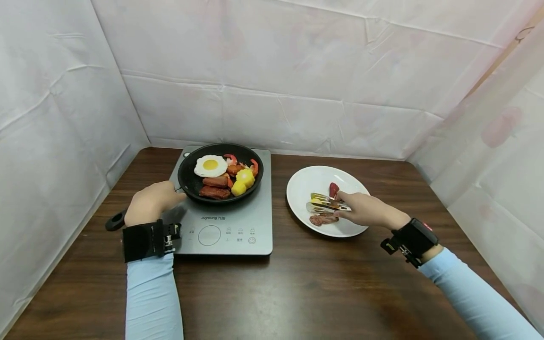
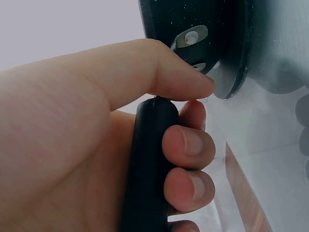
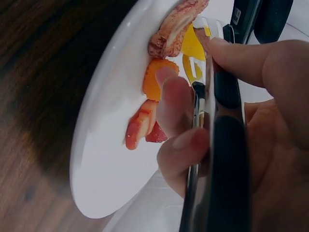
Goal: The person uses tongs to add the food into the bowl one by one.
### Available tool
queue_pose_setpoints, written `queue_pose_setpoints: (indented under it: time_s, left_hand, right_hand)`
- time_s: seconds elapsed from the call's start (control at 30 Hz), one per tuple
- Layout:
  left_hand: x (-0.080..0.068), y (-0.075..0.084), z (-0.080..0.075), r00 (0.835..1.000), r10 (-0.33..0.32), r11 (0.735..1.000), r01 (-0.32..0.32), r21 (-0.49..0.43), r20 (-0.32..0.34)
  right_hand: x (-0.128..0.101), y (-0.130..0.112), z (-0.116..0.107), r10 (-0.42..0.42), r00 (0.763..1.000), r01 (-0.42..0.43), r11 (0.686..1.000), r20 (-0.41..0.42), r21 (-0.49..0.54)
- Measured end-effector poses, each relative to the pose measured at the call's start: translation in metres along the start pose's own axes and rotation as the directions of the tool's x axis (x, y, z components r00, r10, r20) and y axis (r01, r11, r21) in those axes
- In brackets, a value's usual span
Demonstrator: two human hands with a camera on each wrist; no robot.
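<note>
My left hand (image 1: 148,203) grips the black handle (image 2: 149,169) of a frying pan (image 1: 187,177), its fingers curled round it. The pan rests on a grey induction cooktop (image 1: 182,241) and holds a fried egg (image 1: 210,165), browned meat pieces (image 1: 214,192), yellow corn pieces (image 1: 245,178) and shrimp (image 1: 254,166). In my right hand (image 1: 363,208) are metal tongs (image 1: 327,203) with black grips (image 3: 229,159), reaching over a white plate (image 1: 297,189). A yellow piece (image 3: 192,46) shows at the tong tips; whether they pinch it I cannot tell.
On the plate lie a brown meat piece (image 3: 174,29), an orange piece (image 3: 153,82) and a red-and-pale piece (image 3: 141,124). Everything stands on a dark wooden table (image 1: 293,293). Pale sheeting (image 1: 272,61) closes off the back and both sides.
</note>
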State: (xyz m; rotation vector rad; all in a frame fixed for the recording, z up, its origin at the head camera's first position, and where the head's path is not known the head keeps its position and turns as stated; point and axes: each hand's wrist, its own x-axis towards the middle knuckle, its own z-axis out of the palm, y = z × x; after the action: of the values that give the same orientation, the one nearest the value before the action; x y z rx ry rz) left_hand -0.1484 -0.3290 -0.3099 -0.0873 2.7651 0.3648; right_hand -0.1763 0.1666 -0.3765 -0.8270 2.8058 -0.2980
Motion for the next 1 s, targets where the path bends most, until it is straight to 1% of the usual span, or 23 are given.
queue_pose_setpoints:
  time_s: [0.2,0.37,0.6,0.73,0.83,1.0]
  left_hand:
    - [-0.001,0.001,0.0,1.0,-0.004,1.0,0.005,-0.011,0.0]
    - [-0.001,0.001,0.0,1.0,-0.008,0.999,0.007,-0.033,-0.022]
    - [-0.001,0.002,0.0,1.0,-0.014,1.0,0.014,-0.027,-0.006]
    - [-0.001,0.002,0.0,1.0,-0.018,1.0,0.018,-0.025,-0.008]
    - [-0.001,0.002,0.0,1.0,-0.019,1.0,0.019,-0.023,-0.006]
    - [-0.001,0.004,-0.002,1.0,-0.017,1.0,0.017,-0.018,-0.001]
  right_hand:
    - [-0.001,0.002,0.002,-0.044,0.999,0.043,0.998,0.02,0.044]
    - [-0.001,0.002,0.004,-0.048,0.999,0.048,0.998,-0.009,0.041]
    - [-0.003,0.003,0.008,0.019,1.0,-0.019,0.998,-0.004,0.051]
    - [-0.004,0.004,0.009,0.037,0.999,-0.037,0.998,-0.003,0.047]
    - [-0.005,0.004,0.011,0.045,0.999,-0.045,0.998,-0.015,0.046]
    - [-0.008,0.004,0.015,0.057,0.997,-0.054,0.998,-0.059,0.038]
